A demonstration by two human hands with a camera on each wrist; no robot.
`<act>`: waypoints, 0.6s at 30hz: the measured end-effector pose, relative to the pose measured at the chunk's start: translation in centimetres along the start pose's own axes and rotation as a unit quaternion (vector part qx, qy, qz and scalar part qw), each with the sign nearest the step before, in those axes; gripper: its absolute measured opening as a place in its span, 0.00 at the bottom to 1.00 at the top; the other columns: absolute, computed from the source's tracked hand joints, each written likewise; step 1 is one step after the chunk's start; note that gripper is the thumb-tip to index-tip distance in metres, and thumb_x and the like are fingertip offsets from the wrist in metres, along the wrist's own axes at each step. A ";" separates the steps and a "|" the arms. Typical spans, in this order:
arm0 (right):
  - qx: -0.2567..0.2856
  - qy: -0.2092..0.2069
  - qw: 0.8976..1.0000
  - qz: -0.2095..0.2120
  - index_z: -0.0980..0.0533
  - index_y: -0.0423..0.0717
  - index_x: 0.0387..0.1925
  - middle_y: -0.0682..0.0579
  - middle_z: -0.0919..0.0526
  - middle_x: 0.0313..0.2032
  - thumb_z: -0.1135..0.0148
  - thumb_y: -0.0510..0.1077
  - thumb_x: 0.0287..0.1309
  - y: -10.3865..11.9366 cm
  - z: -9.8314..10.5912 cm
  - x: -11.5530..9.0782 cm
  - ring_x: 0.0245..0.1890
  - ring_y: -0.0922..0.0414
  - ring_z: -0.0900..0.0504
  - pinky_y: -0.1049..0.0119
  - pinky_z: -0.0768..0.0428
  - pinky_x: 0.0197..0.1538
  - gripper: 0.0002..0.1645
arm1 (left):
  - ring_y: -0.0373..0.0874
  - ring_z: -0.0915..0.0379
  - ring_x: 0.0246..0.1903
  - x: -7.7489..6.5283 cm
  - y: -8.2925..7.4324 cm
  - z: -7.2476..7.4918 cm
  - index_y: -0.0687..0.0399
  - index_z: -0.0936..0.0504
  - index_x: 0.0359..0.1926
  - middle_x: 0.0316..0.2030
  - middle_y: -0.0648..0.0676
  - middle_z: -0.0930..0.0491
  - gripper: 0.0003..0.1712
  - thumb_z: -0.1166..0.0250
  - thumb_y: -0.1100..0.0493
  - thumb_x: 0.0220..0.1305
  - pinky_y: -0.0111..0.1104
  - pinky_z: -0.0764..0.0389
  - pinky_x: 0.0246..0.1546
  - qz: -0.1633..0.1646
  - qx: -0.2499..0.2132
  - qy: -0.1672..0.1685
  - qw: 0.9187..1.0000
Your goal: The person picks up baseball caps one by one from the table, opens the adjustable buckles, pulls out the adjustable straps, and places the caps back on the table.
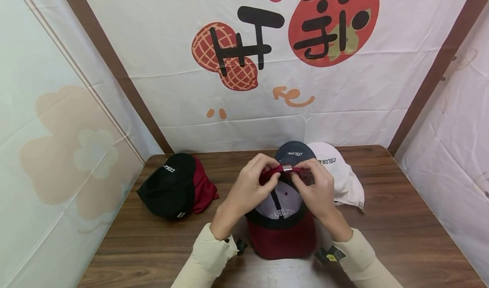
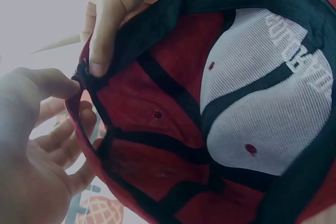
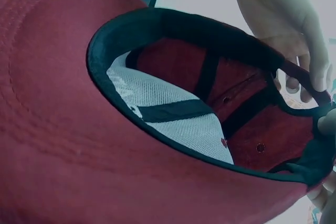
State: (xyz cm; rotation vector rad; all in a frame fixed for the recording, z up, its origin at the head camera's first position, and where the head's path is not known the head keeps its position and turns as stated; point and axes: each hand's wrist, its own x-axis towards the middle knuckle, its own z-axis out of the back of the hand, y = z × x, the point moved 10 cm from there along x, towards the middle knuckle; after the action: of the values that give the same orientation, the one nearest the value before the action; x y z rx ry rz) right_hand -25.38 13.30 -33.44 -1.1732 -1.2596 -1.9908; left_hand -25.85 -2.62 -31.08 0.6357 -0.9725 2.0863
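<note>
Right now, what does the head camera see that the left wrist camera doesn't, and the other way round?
Only the head view shows the black cap, the dark blue cap, the white cap and the pale sleeves.

Only the left wrist view plainly shows the red inner panels with a stitched eyelet.

Both show the red cap, its pale mesh lining, the left hand and right hand holding it, and at least part of the peanut-shaped print behind.

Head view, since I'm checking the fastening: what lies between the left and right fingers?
The strap of the red cap, with its silver buckle, spans from the left hand to the right hand; the head view shows it.
</note>
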 end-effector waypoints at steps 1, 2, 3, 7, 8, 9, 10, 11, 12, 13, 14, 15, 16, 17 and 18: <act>0.002 -0.001 1.000 0.002 0.20 0.41 0.36 0.52 0.18 0.32 0.31 0.30 0.49 0.0 0.0 0.0 0.30 0.62 0.19 0.79 0.21 0.35 0.11 | 0.37 0.30 0.38 0.1 -0.1 -0.2 0.53 0.22 0.48 0.42 0.48 0.24 0.11 0.36 0.60 0.64 0.27 0.24 0.38 0.000 -0.004 0.003 1.000; 0.003 -0.002 1.000 0.003 0.20 0.41 0.36 0.52 0.18 0.32 0.31 0.30 0.49 0.0 0.0 0.0 0.30 0.62 0.19 0.79 0.21 0.35 0.11 | 0.36 0.31 0.38 0.2 -0.1 -0.3 0.53 0.23 0.48 0.43 0.48 0.25 0.12 0.36 0.60 0.64 0.26 0.24 0.37 0.001 -0.008 0.006 1.000; 0.004 -0.003 1.000 0.005 0.20 0.41 0.35 0.52 0.18 0.32 0.32 0.30 0.49 0.0 0.0 0.1 0.30 0.62 0.20 0.79 0.21 0.35 0.10 | 0.36 0.31 0.38 0.3 -0.2 -0.5 0.53 0.23 0.48 0.44 0.48 0.25 0.12 0.36 0.59 0.65 0.25 0.24 0.37 0.001 -0.011 0.009 1.000; 0.005 -0.002 1.000 0.014 0.21 0.40 0.35 0.51 0.19 0.32 0.33 0.30 0.49 0.3 0.0 0.1 0.30 0.61 0.20 0.79 0.21 0.36 0.10 | 0.36 0.30 0.39 0.6 -0.7 -1.1 0.52 0.22 0.47 0.45 0.47 0.26 0.11 0.37 0.56 0.66 0.25 0.24 0.38 -0.002 -0.013 0.018 1.000; 0.007 0.002 1.000 0.015 0.21 0.40 0.35 0.51 0.19 0.32 0.32 0.30 0.49 0.3 0.0 0.1 0.30 0.61 0.20 0.79 0.21 0.36 0.10 | 0.36 0.29 0.39 0.6 -0.9 -1.2 0.52 0.21 0.47 0.45 0.47 0.26 0.10 0.37 0.55 0.66 0.25 0.23 0.39 -0.004 -0.010 0.019 1.000; 0.008 0.006 1.000 0.016 0.21 0.39 0.35 0.51 0.19 0.32 0.31 0.30 0.48 0.4 0.0 0.1 0.30 0.61 0.20 0.79 0.21 0.37 0.11 | 0.36 0.29 0.40 0.7 -1.0 -1.3 0.52 0.21 0.46 0.45 0.47 0.26 0.10 0.37 0.55 0.66 0.25 0.23 0.39 -0.006 -0.007 0.020 1.000; 0.011 0.010 1.000 0.017 0.21 0.39 0.36 0.50 0.18 0.33 0.30 0.30 0.48 0.5 -0.1 0.1 0.31 0.61 0.20 0.79 0.21 0.37 0.11 | 0.36 0.30 0.40 0.7 -1.1 -1.4 0.52 0.21 0.45 0.45 0.47 0.26 0.10 0.36 0.54 0.66 0.24 0.24 0.39 -0.006 -0.002 0.021 1.000; 0.014 0.014 1.000 0.018 0.21 0.39 0.36 0.50 0.18 0.33 0.29 0.30 0.47 0.5 -0.1 0.1 0.31 0.61 0.20 0.78 0.20 0.37 0.12 | 0.36 0.30 0.39 0.8 -1.3 -1.5 0.52 0.21 0.45 0.44 0.47 0.26 0.10 0.36 0.54 0.66 0.24 0.24 0.39 -0.008 0.003 0.021 1.000; 0.017 0.018 1.000 0.020 0.21 0.40 0.36 0.50 0.18 0.33 0.28 0.30 0.46 0.6 -0.2 0.1 0.31 0.61 0.20 0.78 0.20 0.38 0.13 | 0.36 0.30 0.38 0.8 -1.3 -1.5 0.52 0.21 0.44 0.43 0.47 0.26 0.10 0.36 0.54 0.65 0.23 0.25 0.38 -0.008 0.010 0.021 1.000; 0.019 0.021 0.999 0.021 0.20 0.40 0.36 0.50 0.18 0.33 0.27 0.30 0.45 0.7 -0.2 0.1 0.31 0.61 0.20 0.77 0.20 0.37 0.14 | 0.36 0.31 0.37 0.8 -1.4 -1.6 0.51 0.21 0.44 0.42 0.47 0.26 0.10 0.35 0.54 0.65 0.23 0.26 0.37 -0.007 0.016 0.020 1.000; 0.019 0.023 0.999 0.023 0.20 0.40 0.36 0.50 0.18 0.33 0.26 0.30 0.44 0.7 -0.3 0.1 0.31 0.61 0.20 0.77 0.20 0.37 0.15 | 0.36 0.31 0.37 0.8 -1.5 -1.6 0.51 0.21 0.43 0.41 0.47 0.26 0.10 0.35 0.54 0.65 0.22 0.26 0.37 -0.006 0.020 0.019 1.000; 0.019 0.024 0.999 0.025 0.20 0.40 0.35 0.51 0.18 0.33 0.26 0.30 0.44 0.8 -0.3 0.1 0.31 0.60 0.20 0.76 0.20 0.36 0.15 | 0.36 0.32 0.36 0.8 -1.5 -1.6 0.51 0.21 0.42 0.40 0.47 0.26 0.09 0.34 0.54 0.64 0.22 0.27 0.36 -0.004 0.025 0.016 1.000; 0.018 0.025 0.999 0.027 0.20 0.41 0.35 0.51 0.18 0.33 0.26 0.30 0.44 0.8 -0.4 0.1 0.30 0.60 0.21 0.75 0.21 0.35 0.14 | 0.36 0.32 0.35 0.8 -1.5 -1.6 0.51 0.22 0.41 0.39 0.47 0.26 0.09 0.34 0.53 0.64 0.22 0.27 0.35 -0.003 0.029 0.013 0.999; 0.017 0.025 0.999 0.029 0.20 0.41 0.35 0.51 0.18 0.33 0.27 0.30 0.45 0.9 -0.4 0.1 0.30 0.60 0.21 0.74 0.22 0.34 0.14 | 0.36 0.32 0.34 0.8 -1.5 -1.6 0.51 0.22 0.40 0.38 0.47 0.26 0.08 0.34 0.54 0.65 0.22 0.28 0.34 -0.002 0.033 0.008 0.999; 0.017 0.026 0.999 0.031 0.20 0.41 0.35 0.51 0.18 0.32 0.27 0.30 0.45 0.9 -0.5 0.1 0.29 0.61 0.22 0.73 0.22 0.32 0.13 | 0.36 0.32 0.33 0.8 -1.5 -1.5 0.50 0.22 0.39 0.38 0.47 0.26 0.07 0.35 0.53 0.65 0.22 0.28 0.33 -0.002 0.038 0.004 0.999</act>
State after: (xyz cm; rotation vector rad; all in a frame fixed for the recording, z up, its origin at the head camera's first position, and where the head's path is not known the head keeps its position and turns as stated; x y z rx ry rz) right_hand -24.89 12.47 -33.06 -1.1245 -1.2114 -1.9345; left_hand -25.33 -0.40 -30.78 0.6654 -0.8908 2.1296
